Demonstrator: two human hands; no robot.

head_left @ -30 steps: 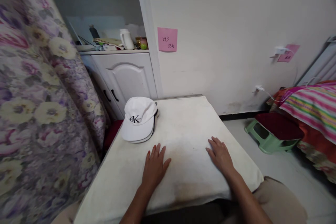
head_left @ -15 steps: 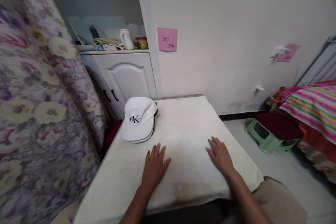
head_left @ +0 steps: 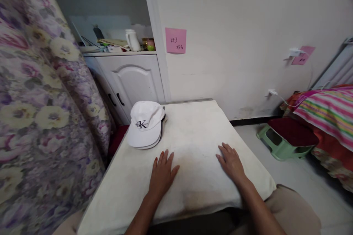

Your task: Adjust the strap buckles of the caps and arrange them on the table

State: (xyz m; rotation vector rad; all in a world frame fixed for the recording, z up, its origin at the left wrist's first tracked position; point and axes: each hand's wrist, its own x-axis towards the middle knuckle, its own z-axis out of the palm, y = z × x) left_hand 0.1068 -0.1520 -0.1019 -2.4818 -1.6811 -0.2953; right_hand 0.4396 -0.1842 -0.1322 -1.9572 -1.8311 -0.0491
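My left hand point(head_left: 162, 172) lies flat on the cloth-covered table point(head_left: 193, 128), palm down, fingers apart and holding nothing. Just beyond its fingertips, at the table's left side, sits a white cap point(head_left: 146, 123) with black "CK" lettering, its brim facing me. A second brim edge shows beneath the first, so another cap seems stacked under it; most of that one is hidden. On the right half of the table rests my right hand point(head_left: 231, 163), also palm down with fingers spread and nothing in them. Neither hand touches the cap.
A floral curtain point(head_left: 49, 117) hangs close on the left. Behind the table stand a white cabinet point(head_left: 132, 80) and a wall with a pink note point(head_left: 175, 40). To the right are a green stool point(head_left: 275, 147) with a dark red top and a bed with a striped cover point(head_left: 331, 106).
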